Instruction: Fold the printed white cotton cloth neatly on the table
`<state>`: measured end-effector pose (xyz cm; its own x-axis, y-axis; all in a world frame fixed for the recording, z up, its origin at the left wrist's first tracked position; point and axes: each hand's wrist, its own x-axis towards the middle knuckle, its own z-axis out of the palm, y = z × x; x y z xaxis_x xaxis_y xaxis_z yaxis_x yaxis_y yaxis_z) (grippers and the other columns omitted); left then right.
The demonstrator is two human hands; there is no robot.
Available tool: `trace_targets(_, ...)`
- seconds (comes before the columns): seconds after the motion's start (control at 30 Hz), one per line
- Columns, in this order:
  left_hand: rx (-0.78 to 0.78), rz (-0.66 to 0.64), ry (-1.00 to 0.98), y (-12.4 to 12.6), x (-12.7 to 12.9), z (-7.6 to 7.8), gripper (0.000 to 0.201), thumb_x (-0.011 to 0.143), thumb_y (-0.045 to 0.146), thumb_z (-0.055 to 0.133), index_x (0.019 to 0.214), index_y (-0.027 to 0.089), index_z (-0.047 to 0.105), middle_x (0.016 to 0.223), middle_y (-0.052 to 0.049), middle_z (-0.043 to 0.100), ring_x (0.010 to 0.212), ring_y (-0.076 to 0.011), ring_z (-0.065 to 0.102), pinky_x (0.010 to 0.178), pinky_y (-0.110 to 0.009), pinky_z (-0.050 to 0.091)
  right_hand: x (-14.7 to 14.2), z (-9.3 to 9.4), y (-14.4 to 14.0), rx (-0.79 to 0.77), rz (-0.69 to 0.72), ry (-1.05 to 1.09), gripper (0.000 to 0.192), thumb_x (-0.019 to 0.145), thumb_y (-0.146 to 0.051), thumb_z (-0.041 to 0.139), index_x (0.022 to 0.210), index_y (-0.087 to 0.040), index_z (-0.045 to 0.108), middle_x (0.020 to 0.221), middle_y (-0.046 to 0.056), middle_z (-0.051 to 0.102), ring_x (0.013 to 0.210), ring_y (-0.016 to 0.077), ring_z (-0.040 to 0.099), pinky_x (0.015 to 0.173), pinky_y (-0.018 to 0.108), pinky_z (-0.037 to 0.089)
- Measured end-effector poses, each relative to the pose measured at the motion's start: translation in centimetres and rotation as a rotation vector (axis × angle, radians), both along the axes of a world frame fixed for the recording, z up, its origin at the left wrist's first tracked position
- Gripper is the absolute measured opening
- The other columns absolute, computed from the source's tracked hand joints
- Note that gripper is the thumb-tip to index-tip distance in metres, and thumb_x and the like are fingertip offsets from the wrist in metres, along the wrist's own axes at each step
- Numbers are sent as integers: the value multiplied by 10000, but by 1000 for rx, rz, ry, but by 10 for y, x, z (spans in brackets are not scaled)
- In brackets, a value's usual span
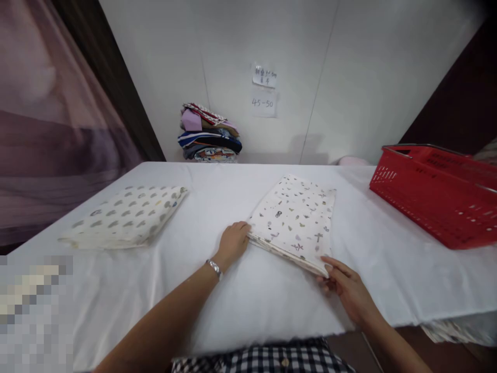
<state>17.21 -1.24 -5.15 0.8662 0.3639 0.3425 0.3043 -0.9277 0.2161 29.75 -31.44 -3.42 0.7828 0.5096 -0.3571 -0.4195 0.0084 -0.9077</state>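
A folded white cloth [293, 217] with small printed figures lies at an angle on the white-covered table [217, 207], its layered edge toward me. At its left near corner my left hand [234, 241], with a silver bracelet at the wrist, is closed on the edge; some fingertips are hidden by the fabric. My right hand [345, 282] pinches the right near corner, thumb and fingers on either side of the layers. Off to the left lies a second folded cloth [128, 215], cream with grey mushroom-like shapes, touched by neither hand.
A red plastic basket [435, 191] stands at the right side of the table. Behind the far edge rises a stack of folded fabrics [209, 134]. Paper notes [264, 102] are on the wall, one reading 45-50. A pinkish curtain [58, 129] hangs at left.
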Motion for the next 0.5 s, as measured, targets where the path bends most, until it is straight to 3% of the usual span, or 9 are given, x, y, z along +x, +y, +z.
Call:
trace_targets(0.3, -178, 103, 89, 7, -5, 13, 362, 823, 219, 479, 1173, 213, 569, 1054, -59, 653, 955, -218, 597, 846, -349, 466, 6, -5, -4, -38, 51, -9, 409, 640, -446, 762, 961, -200, 699, 728, 33, 656, 650, 182, 632, 487, 254, 448)
trace_targets(0.5, -559, 60, 47, 7, -10, 27, 456, 809, 237, 428, 1240, 277, 570, 1080, 7, 687, 891, -191, 640, 814, -329, 504, 21, 6, -10, -34, 45, 27, 306, 631, -461, 753, 849, -250, 708, 673, 7, 591, 621, 188, 618, 489, 272, 430)
